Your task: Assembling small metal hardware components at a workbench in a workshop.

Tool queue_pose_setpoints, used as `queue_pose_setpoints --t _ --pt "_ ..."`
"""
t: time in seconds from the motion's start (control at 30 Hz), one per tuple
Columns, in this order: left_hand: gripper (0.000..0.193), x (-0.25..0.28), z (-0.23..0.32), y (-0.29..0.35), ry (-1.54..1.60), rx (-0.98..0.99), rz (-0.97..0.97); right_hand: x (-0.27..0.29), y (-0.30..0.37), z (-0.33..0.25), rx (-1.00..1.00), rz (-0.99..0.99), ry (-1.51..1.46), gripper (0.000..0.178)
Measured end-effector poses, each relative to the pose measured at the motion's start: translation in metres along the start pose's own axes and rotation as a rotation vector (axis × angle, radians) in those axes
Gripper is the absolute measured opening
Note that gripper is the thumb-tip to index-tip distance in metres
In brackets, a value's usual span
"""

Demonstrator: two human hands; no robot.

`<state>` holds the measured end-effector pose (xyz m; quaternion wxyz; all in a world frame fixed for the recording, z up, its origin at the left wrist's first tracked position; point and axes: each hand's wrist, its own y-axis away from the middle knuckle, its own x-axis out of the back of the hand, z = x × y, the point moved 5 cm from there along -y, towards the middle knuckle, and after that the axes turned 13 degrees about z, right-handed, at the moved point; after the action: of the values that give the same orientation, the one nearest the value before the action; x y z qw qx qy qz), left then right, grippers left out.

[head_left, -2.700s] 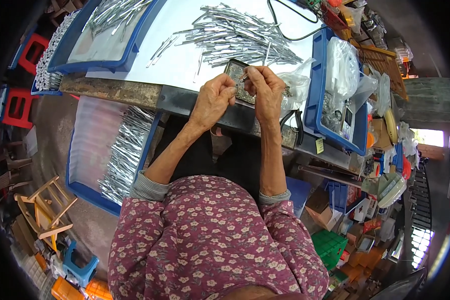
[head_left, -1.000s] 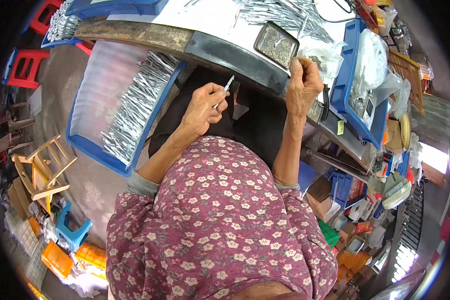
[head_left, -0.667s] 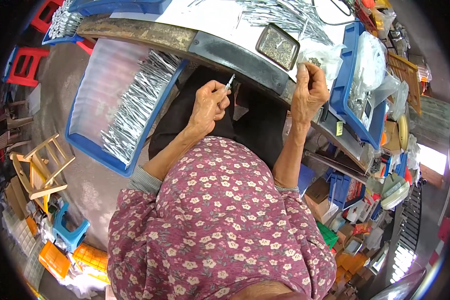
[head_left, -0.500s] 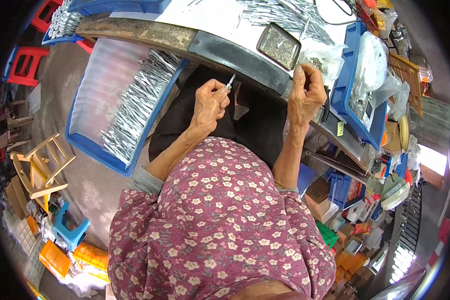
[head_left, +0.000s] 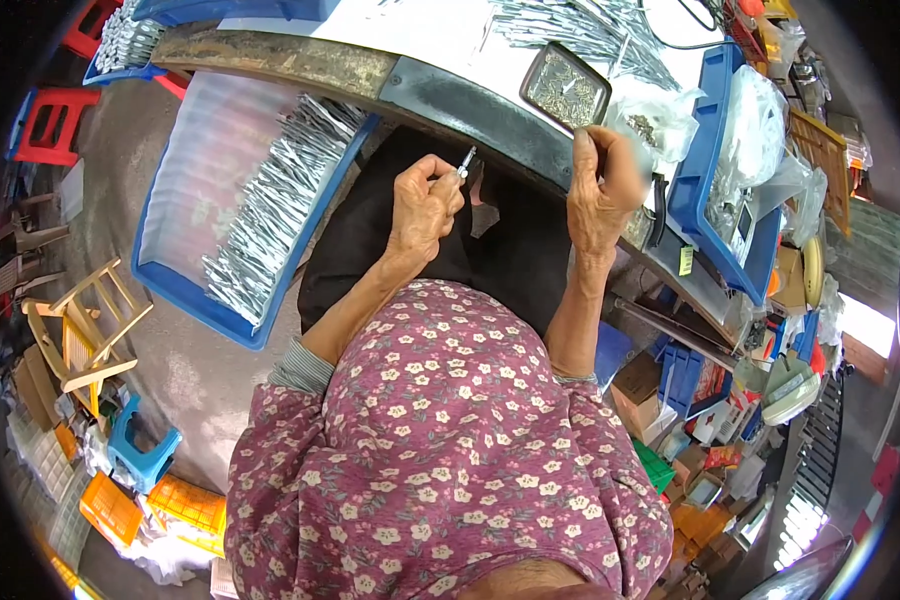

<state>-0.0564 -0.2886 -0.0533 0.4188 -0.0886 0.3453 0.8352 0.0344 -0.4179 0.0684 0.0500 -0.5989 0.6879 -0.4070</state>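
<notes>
Over my lap, my left hand (head_left: 424,208) is closed, thumb and forefinger pinching a small silver metal rod-like part (head_left: 467,160) whose tip points up toward the table edge. My right hand (head_left: 600,205) is raised at the table edge on the right, its thumb and fingertips together. Whatever sits in that pinch, if anything, is too small to make out. Just beyond the right fingertips lies a dark-rimmed square dish (head_left: 549,116) of small brass-coloured pieces. Beside it rests a clear plastic bag (head_left: 665,115) with more small pieces. A pile of thin silver metal parts (head_left: 580,25) covers the white tabletop behind.
A blue tray (head_left: 192,318) at my left holds many long silver parts (head_left: 270,220). Along the table front runs a dark metal strip (head_left: 475,113). A blue bin (head_left: 692,185) with plastic bags stands at the right. Stools, including a red one (head_left: 55,125), are on the floor.
My right hand has shifted slightly left, its fingertips drawing nearer the dish's lower edge. The left hand keeps its pinch on the metal part, almost in place.
</notes>
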Motion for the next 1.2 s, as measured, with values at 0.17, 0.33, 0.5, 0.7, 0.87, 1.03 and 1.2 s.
queue_pose_setpoints --t 0.17,0.33,0.5,0.7,0.87,1.03,1.2 --pt "0.012 -0.003 -0.001 0.0 0.005 -0.002 -0.022 0.0 0.003 -0.005 0.065 0.012 0.007 0.004" --pt "0.015 -0.001 0.003 0.0 -0.07 -0.114 -0.055 0.003 0.009 0.0 0.009 -0.045 -0.002 0.004" --pt "0.019 -0.002 0.008 0.015 -0.202 -0.204 -0.128 0.025 0.019 0.022 -0.181 -0.024 0.031 0.006" --pt "0.016 -0.039 0.043 0.038 -0.284 -0.348 -0.24 0.021 0.037 0.032 -0.599 -0.174 -0.411 0.013" --pt "0.01 -0.053 0.045 0.039 -0.487 -0.668 -0.219 0.005 0.038 0.022 -0.762 -0.28 -0.643 0.024" --pt "0.014 -0.067 0.048 0.042 -0.633 -0.849 -0.237 0.008 0.036 0.026 -0.642 -0.255 -0.457 0.026" --pt "0.014 -0.07 0.045 0.038 -0.663 -0.835 -0.246 0.004 0.035 0.028 -0.51 -0.3 -0.357 0.023"
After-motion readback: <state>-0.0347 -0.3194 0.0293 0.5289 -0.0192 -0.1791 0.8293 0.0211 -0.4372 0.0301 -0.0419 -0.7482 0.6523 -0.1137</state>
